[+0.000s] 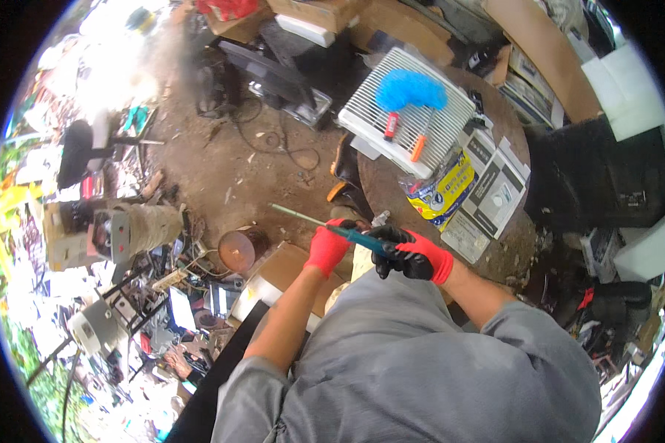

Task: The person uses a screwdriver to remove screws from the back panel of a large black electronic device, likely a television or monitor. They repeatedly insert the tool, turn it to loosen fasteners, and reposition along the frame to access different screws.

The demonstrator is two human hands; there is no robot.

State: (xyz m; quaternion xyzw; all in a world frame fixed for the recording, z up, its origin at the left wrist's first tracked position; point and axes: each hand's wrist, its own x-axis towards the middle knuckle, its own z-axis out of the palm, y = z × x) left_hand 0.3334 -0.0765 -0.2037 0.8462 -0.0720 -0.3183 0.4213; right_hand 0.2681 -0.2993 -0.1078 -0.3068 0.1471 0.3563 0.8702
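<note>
Two hands (328,247) (414,257) closed around teal-handled tool (359,238), white slatted panel (445,133) ahead, scrap (188,341) leftward

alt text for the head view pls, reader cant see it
Gloved left hand and right hand hold a thin teal-handled tool. Ahead right, a white slatted panel bearing a blue bundle rests on a round surface.

- Strong daylight is flooding the upper left and left edge, bleaching detail to white.
- Softer light is falling on the left hand (328,249) and right hand (412,255) at centre.
- A hazy blur is softening the upper left.
- The large black object (595,181) at right is sinking into shadow.
- Fisheye distortion is curving the outer scene; black is filling the corners.
</note>
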